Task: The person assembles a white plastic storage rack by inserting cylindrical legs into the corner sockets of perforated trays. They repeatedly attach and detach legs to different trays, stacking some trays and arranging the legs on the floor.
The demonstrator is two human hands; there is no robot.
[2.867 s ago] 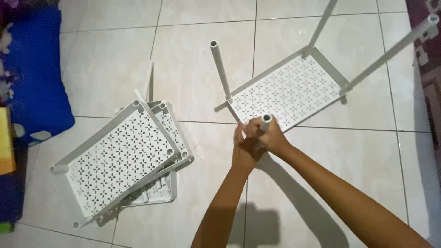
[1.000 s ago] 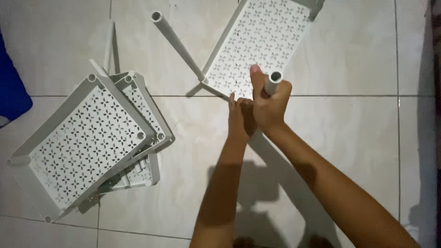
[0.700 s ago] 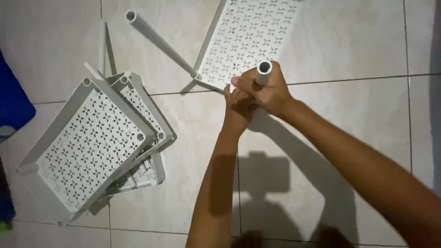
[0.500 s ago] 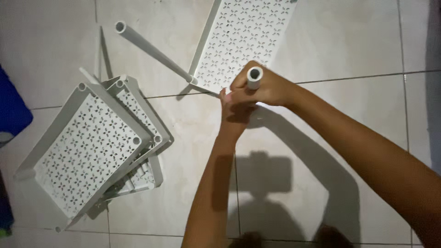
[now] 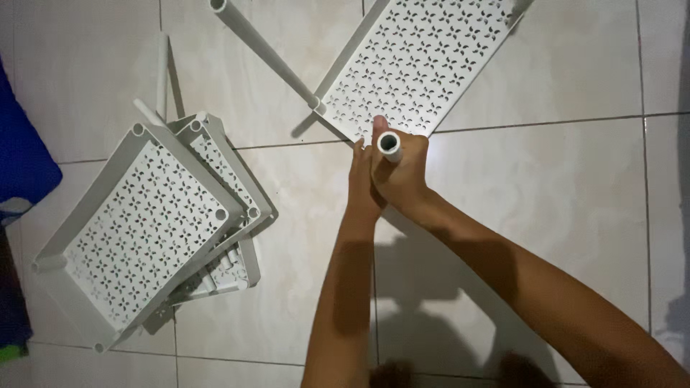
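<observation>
A white perforated plastic shelf (image 5: pixel 417 61) lies tilted on the tiled floor at the top centre. One white tube leg (image 5: pixel 262 52) sticks out from its left corner. A second white tube (image 5: pixel 389 145) stands upright at the shelf's near corner, its open end facing me. My right hand (image 5: pixel 404 176) is wrapped around this tube. My left hand (image 5: pixel 361 179) presses against it from the left, fingers closed around its lower part.
A stack of white perforated shelves (image 5: pixel 154 223) lies at the left, with loose white tubes (image 5: pixel 162 75) beside and under it. A blue cloth or bag (image 5: pixel 21 158) sits at the left edge. Beige floor tiles (image 5: pixel 560 179) extend to the right.
The view has shifted, so the shelf and stack sit differently in frame. Both hands stay clasped on the upright tube at the shelf's corner, shifting slightly around it.
</observation>
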